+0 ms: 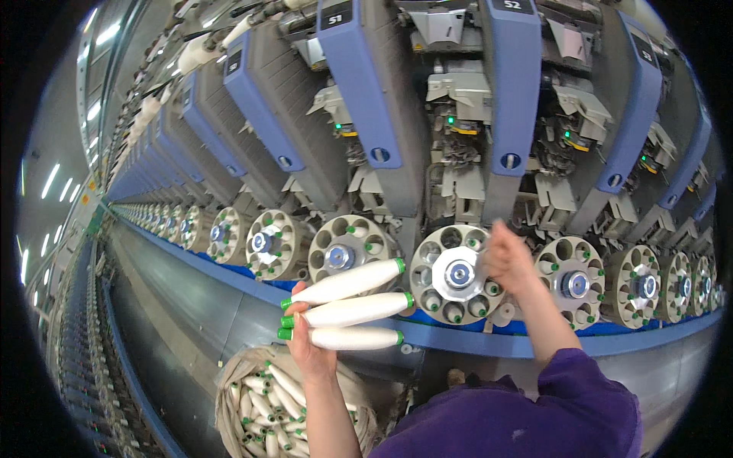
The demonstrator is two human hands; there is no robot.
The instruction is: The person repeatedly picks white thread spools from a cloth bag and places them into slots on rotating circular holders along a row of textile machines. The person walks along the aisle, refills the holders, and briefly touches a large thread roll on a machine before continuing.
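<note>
My left hand (pixel 307 340) is closed around the left ends of three white yarn bobbins with green tips: an upper bobbin (pixel 347 282), a middle bobbin (pixel 355 311) and a lower bobbin (pixel 347 338). They fan out to the right, one above another. My right hand (pixel 507 258) is raised at the right rim of a round cream bobbin magazine (pixel 420 294). That hand is smeared by motion, and I cannot make out anything in its fingers. Green-tipped bobbins sit in several of the magazine's round pockets, around a silver and blue hub (pixel 460 273).
Below my left hand, a cloth-lined container (pixel 223 404) holds many loose bobbins. More magazines, such as a neighbouring magazine (pixel 546 286), line a blue rail (pixel 473 341). Tall blue and grey machine units (pixel 365 91) rise behind them. A long aisle floor (pixel 164 298) runs off to the left.
</note>
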